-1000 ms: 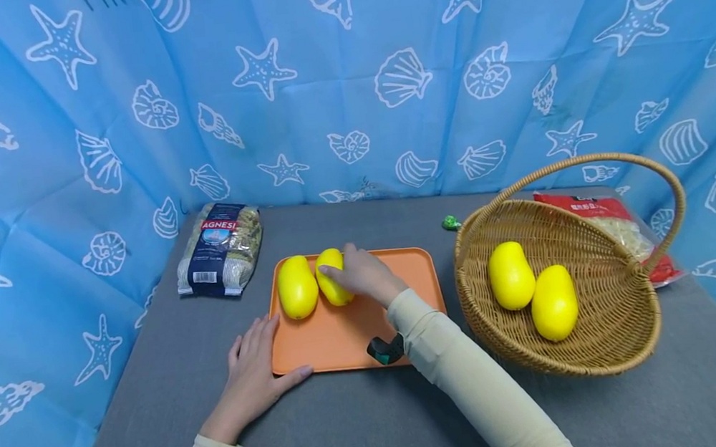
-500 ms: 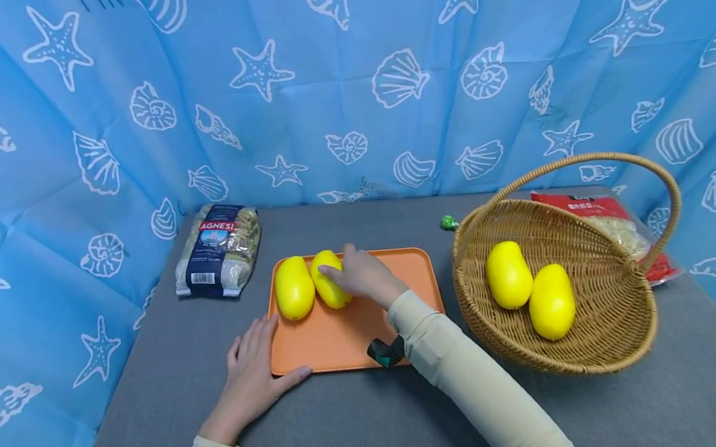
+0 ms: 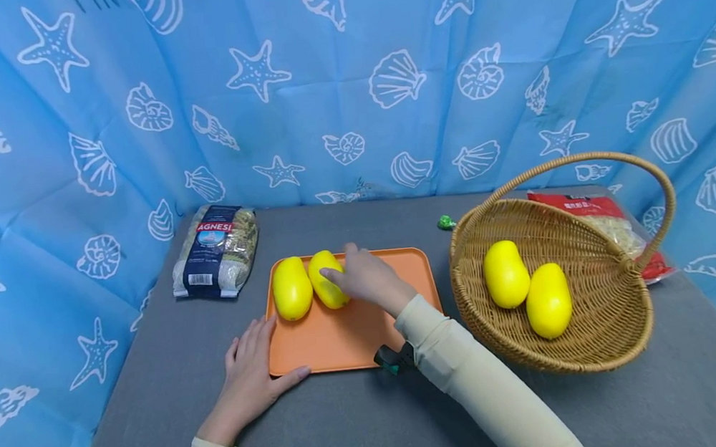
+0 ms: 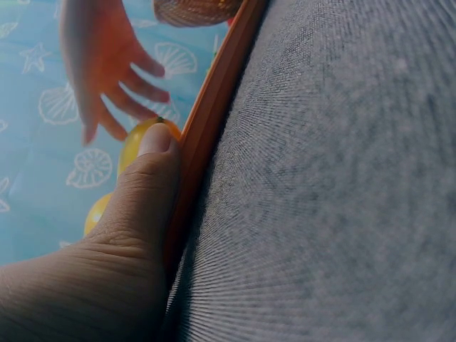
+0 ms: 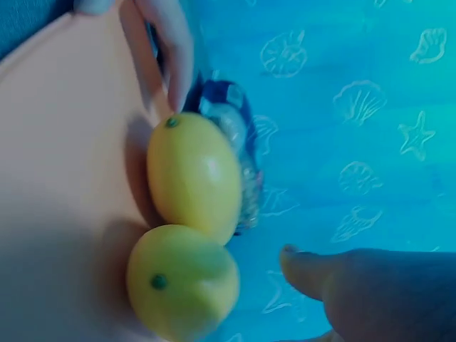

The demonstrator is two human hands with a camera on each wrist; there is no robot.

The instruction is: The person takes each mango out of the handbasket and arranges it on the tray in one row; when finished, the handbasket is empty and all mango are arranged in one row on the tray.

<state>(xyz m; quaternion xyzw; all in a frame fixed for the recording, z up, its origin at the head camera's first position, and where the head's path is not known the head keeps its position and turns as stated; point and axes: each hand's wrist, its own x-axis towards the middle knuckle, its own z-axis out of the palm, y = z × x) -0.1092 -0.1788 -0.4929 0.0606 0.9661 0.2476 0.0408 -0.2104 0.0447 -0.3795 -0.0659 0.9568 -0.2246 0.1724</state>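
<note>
Two yellow mangoes lie side by side on the left half of an orange tray (image 3: pixel 350 339). Just above and to the right of the right-hand mango (image 3: pixel 327 282) is my right hand (image 3: pixel 370 278). Its fingers are spread in the left wrist view, and its thumb (image 5: pixel 306 272) stands apart from the fruit in the right wrist view. The left mango (image 3: pixel 292 289) touches its neighbour near the top. My left hand (image 3: pixel 252 370) rests at the tray's front left corner, fingers along the left side and thumb (image 4: pixel 146 185) against the front rim.
A wicker basket (image 3: pixel 606 315) with a tall handle stands at the right, tilted, holding two more mangoes (image 3: pixel 548 301). Behind it lies a red packet (image 3: pixel 579 203). A pasta bag (image 3: pixel 215 252) sits at the back left, and a small green item (image 3: pixel 446 223) beside the basket.
My right hand has let go of the right-hand mango and drawn slightly away to the right. The left hand keeps its place on the tray. The head view has shifted slightly.
</note>
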